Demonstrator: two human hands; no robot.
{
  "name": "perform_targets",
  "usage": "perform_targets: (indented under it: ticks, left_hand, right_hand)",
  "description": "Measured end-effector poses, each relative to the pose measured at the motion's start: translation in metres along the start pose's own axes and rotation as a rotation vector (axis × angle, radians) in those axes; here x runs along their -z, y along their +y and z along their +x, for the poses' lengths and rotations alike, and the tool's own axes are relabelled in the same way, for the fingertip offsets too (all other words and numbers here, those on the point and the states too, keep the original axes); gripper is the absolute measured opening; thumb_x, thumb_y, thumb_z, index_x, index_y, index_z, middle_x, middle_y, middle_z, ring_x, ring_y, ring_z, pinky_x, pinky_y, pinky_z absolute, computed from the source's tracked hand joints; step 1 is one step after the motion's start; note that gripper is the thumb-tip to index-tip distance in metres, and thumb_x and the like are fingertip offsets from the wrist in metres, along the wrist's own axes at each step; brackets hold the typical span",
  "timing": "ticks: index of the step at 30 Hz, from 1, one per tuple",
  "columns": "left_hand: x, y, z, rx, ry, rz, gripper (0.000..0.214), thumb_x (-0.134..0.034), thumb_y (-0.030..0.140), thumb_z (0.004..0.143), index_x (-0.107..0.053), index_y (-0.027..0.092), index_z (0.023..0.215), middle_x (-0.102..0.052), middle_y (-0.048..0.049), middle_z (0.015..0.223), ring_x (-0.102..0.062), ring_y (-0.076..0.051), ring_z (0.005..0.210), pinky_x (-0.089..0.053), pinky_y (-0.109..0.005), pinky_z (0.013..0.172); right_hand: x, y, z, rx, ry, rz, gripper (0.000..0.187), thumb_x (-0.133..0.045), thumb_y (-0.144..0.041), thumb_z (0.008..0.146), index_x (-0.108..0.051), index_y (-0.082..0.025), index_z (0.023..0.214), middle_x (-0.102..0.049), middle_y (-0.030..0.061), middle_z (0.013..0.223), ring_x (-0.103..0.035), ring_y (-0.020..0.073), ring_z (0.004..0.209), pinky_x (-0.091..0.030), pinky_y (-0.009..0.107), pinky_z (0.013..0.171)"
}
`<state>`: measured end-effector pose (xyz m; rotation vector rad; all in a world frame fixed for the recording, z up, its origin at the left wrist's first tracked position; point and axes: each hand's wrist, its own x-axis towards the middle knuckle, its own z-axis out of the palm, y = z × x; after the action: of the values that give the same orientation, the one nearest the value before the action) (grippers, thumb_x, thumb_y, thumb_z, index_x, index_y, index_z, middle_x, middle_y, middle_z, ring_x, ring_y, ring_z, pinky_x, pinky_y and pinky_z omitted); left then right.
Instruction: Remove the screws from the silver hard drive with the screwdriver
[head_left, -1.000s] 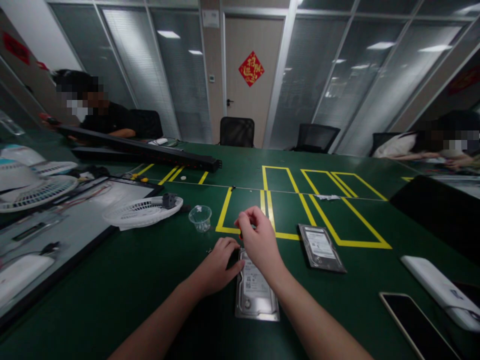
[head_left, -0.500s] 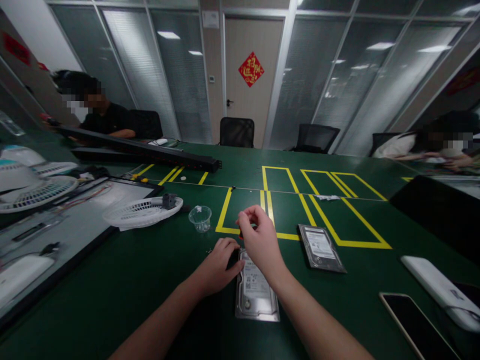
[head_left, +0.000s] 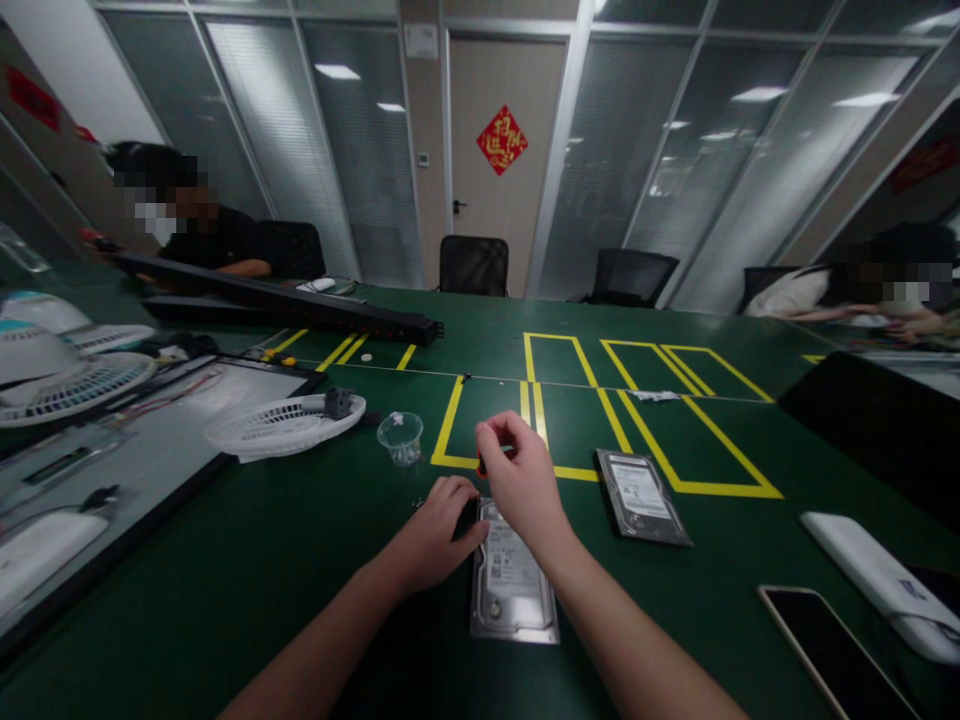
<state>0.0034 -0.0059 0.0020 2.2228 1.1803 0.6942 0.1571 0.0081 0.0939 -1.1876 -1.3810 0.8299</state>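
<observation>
A silver hard drive [head_left: 512,590] lies label-up on the green table in front of me. My left hand [head_left: 435,530] rests on its far left corner, fingers curled against the edge. Above the drive's far end, my right hand [head_left: 521,475] is closed in a pinch on a small tool with a red handle [head_left: 481,465], which stands upright over that end; its tip is hidden. A second hard drive [head_left: 642,494] lies to the right, apart from both hands.
A clear plastic cup [head_left: 400,436] and a white fan grille [head_left: 285,421] sit left of my hands, beside a black-framed grey mat [head_left: 142,430]. Yellow tape rectangles [head_left: 600,400] mark the table. A phone [head_left: 829,645] and white box [head_left: 877,580] lie right. Other people sit far left and far right.
My right hand has barely shifted, its fingers turning slightly round the red-handled tool. The left hand and the drive stay put.
</observation>
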Motion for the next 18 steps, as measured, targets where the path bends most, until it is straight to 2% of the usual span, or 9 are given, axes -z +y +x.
perform_targets:
  ticks: [5, 9, 18]
  left_hand:
    - [-0.0028, -0.0043, -0.0004, -0.016, 0.021, -0.004, 0.029, -0.065, 0.027, 0.098, -0.064, 0.022, 0.126, -0.064, -0.0112, 0.130, -0.057, -0.029, 0.123, -0.050, -0.049, 0.110]
    - [-0.0031, -0.0045, -0.0005, -0.012, 0.017, -0.006, 0.027, -0.065, 0.028, 0.098, -0.065, 0.022, 0.125, -0.064, -0.0114, 0.129, -0.057, -0.030, 0.124, -0.050, -0.049, 0.110]
    - [-0.0010, -0.0016, 0.0002, -0.024, 0.015, -0.003, 0.027, -0.064, 0.029, 0.099, -0.064, 0.022, 0.126, -0.064, -0.0114, 0.129, -0.057, -0.029, 0.122, -0.050, -0.049, 0.110]
  right_hand:
    - [-0.0014, 0.0046, 0.0006, -0.028, 0.028, 0.046, 0.020, -0.061, -0.042, 0.096, -0.060, -0.023, 0.088, -0.065, 0.0008, 0.080, -0.060, 0.0176, 0.070, -0.048, 0.029, 0.062]
    - [-0.0019, 0.0080, 0.0016, -0.046, 0.033, 0.071, 0.018, -0.059, -0.042, 0.096, -0.058, -0.024, 0.092, -0.063, -0.0010, 0.077, -0.059, 0.0171, 0.067, -0.047, 0.029, 0.060]
    - [-0.0027, 0.0054, 0.0020, -0.048, 0.060, 0.085, 0.019, -0.063, -0.041, 0.093, -0.056, -0.024, 0.088, -0.058, -0.0025, 0.075, -0.056, 0.0163, 0.066, -0.046, 0.029, 0.060]
